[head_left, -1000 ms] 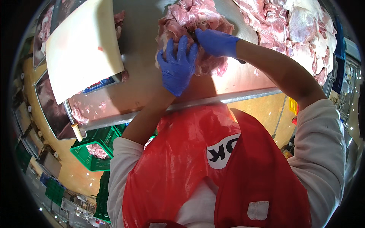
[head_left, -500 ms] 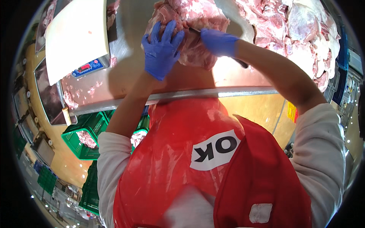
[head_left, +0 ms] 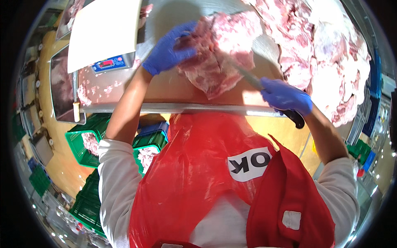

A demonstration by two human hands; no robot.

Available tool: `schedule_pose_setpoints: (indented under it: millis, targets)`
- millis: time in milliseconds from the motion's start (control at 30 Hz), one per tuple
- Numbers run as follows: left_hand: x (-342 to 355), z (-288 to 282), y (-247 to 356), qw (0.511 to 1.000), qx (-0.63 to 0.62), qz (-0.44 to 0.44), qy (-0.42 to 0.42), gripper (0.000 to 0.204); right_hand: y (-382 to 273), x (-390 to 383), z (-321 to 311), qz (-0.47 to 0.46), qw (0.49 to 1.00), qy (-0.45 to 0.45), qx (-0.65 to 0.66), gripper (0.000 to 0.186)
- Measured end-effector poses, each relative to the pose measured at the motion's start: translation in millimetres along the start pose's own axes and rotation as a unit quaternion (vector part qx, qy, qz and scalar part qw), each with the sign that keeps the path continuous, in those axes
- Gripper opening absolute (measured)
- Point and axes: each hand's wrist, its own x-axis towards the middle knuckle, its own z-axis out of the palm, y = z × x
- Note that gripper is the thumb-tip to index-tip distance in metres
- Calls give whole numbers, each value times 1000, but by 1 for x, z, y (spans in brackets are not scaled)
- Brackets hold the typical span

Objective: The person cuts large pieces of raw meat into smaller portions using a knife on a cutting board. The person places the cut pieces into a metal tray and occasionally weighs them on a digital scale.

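One slice of meat (head_left: 233,39) lies on the desk (head_left: 165,94) at the upper centre of the frame, its lower end pointing toward the desk's near edge. The left hand (head_left: 168,48), in a blue glove, grips its left side, with the thumb below and the fingers above, pinching a dark red flap between them. The right hand (head_left: 285,96), gloved alike, is right of centre, its fingers wrapped tightly around a knife (head_left: 297,119). The black handle sticks out below the fist; the blade slants up and left toward the middle of the slice, though I cannot tell whether its tip touches.

A large pile (head_left: 304,62) of meat fills the upper right. At upper left, a white board (head_left: 103,33) covers most of a scale (head_left: 111,63), leaving the blue panel showing. Small scraps (head_left: 84,94) lie below it, beside a rod (head_left: 76,109) with a wooden handle. At lower left, a green crate (head_left: 73,144) holds more meat. A red apron (head_left: 190,165) fills the lower centre.
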Motion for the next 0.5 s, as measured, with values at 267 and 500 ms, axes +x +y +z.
schedule_pose_setpoints:
  millis: [267, 500]
  targets:
    - [72, -5, -67, 906, 107, -346, -220, 48, 45, 113, 39, -108, 883, 320, 325, 10]
    - [55, 21, -59, 842, -18, -437, -315, 38, 69, 129, 110, -97, 760, 356, 535, 8]
